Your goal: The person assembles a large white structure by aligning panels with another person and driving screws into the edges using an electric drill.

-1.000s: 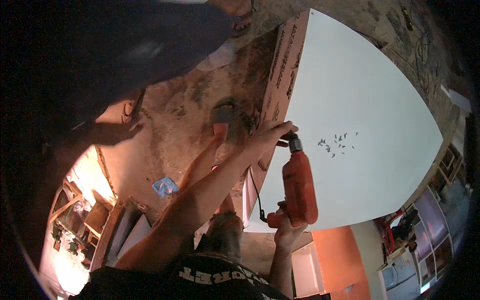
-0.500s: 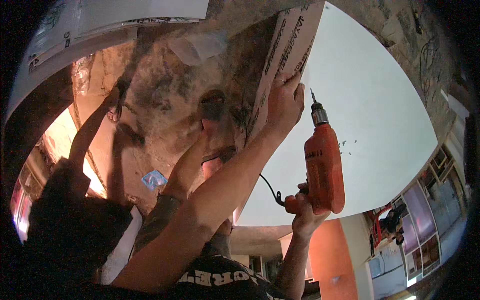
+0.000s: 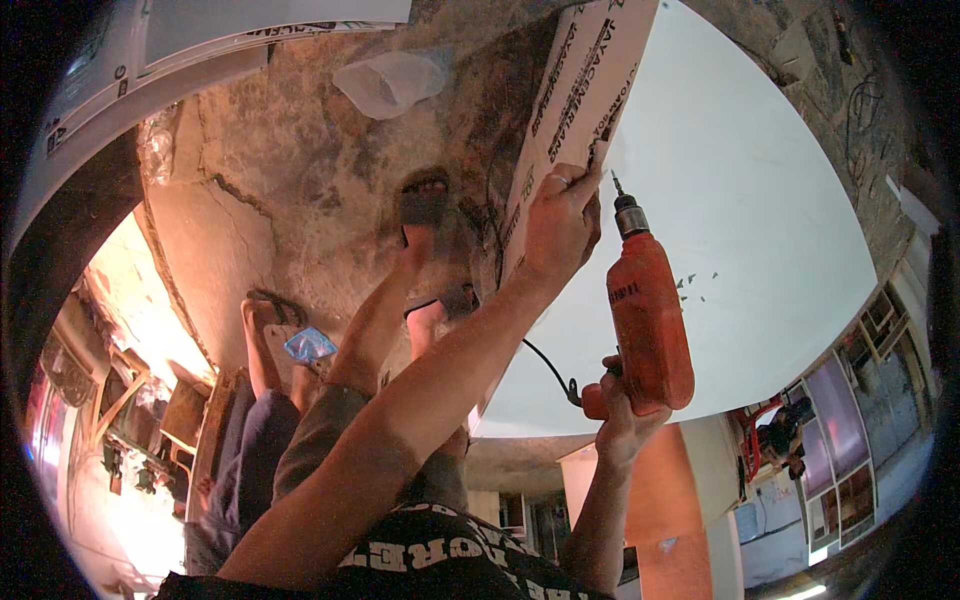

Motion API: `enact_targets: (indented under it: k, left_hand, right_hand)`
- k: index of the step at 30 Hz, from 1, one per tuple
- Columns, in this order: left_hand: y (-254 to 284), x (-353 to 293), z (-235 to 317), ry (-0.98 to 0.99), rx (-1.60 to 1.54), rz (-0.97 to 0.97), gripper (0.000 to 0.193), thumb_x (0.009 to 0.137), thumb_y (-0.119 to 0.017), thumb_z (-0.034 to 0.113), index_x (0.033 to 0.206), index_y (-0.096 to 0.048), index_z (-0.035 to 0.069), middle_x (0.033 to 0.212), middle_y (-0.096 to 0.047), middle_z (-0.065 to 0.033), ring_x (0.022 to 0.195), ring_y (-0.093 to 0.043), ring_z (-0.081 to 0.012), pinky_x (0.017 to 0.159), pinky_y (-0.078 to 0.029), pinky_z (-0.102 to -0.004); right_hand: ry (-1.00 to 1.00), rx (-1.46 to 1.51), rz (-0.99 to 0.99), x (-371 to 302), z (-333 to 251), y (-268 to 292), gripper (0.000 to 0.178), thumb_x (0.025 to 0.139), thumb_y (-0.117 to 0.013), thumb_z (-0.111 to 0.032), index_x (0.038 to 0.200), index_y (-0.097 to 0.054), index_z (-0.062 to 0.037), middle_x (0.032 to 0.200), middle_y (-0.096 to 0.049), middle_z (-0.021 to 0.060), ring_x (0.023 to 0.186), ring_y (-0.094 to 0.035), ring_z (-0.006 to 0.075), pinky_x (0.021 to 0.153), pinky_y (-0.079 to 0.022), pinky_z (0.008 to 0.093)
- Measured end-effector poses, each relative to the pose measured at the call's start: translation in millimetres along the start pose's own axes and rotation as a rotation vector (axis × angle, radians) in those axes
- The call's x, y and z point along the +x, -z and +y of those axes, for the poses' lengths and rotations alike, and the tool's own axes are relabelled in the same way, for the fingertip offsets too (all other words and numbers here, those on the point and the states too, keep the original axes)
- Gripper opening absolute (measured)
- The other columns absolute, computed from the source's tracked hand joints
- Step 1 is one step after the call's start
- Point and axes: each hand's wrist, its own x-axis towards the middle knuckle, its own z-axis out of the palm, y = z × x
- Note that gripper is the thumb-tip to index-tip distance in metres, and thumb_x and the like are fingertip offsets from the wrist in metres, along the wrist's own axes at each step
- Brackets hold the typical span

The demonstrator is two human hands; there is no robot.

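Observation:
An orange power drill (image 3: 650,325) is gripped in my right hand (image 3: 627,415), its bit pointing up past the white panel. The bit's tip is a little to the right of my left hand (image 3: 562,225) and touches nothing that I can see. My left hand is closed at the panel's printed pale side strip (image 3: 575,110), with thumb and forefinger pinched together at its edge. Whatever small thing lies between those fingers is hidden. The large white panel (image 3: 740,200) has a smooth face. A black cord (image 3: 545,362) runs from the drill's handle across the panel's lower left.
Small dark shavings (image 3: 690,285) lie on the white panel. A clear plastic bag (image 3: 392,82) and a blue packet (image 3: 310,346) are on the stained floor. At the left are another person's legs (image 3: 260,350). Another white panel (image 3: 250,20) stands at the upper left.
The drill has shifted slightly left at its tip, nearer my left hand. A dark figure at the left has moved out of that spot, uncovering another person's legs and furniture.

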Motion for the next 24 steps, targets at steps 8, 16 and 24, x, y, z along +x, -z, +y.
enact_targets:
  k: [8, 16, 24]
  left_hand:
    - [6.1, 6.8, 8.7, 0.217, -0.041, -0.041, 0.022, 0.079, -0.060, -0.003, 0.098, -0.068, 0.002, 0.096, -0.064, -0.0165, 0.085, -0.063, -0.0305, 0.074, -0.052, -0.0354]
    - [-0.2, 8.0, 1.8, 0.155, -0.101, -0.009, 0.019, 0.080, -0.058, 0.001, 0.097, -0.067, 0.001, 0.092, -0.061, -0.0148, 0.084, -0.060, -0.0339, 0.074, -0.048, -0.0381]
    - [0.7, 8.9, 3.2, 0.076, 0.034, 0.035, 0.024, 0.081, -0.058, 0.002, 0.103, -0.067, 0.002, 0.093, -0.061, -0.0144, 0.085, -0.060, -0.0315, 0.074, -0.049, -0.0358]
  right_hand:
    - [-0.048, -0.124, 0.098, 4.3, -9.9, 0.6, 0.048, 0.064, -0.068, -0.001, 0.108, -0.051, 0.0044, 0.087, -0.063, 0.0155, 0.065, -0.061, 0.0167, 0.053, -0.051, 0.0270]
    - [0.003, -0.294, 0.022, 5.0, 3.6, 15.8, 0.033, 0.071, -0.061, 0.008, 0.103, -0.053, 0.0061, 0.085, -0.063, 0.0138, 0.062, -0.060, 0.0140, 0.050, -0.049, 0.0244]
    - [0.151, -0.337, 0.020, 5.5, 1.8, 16.5, 0.040, 0.072, -0.064, 0.007, 0.109, -0.049, 0.0026, 0.086, -0.063, 0.0122, 0.062, -0.059, 0.0120, 0.050, -0.048, 0.0233]
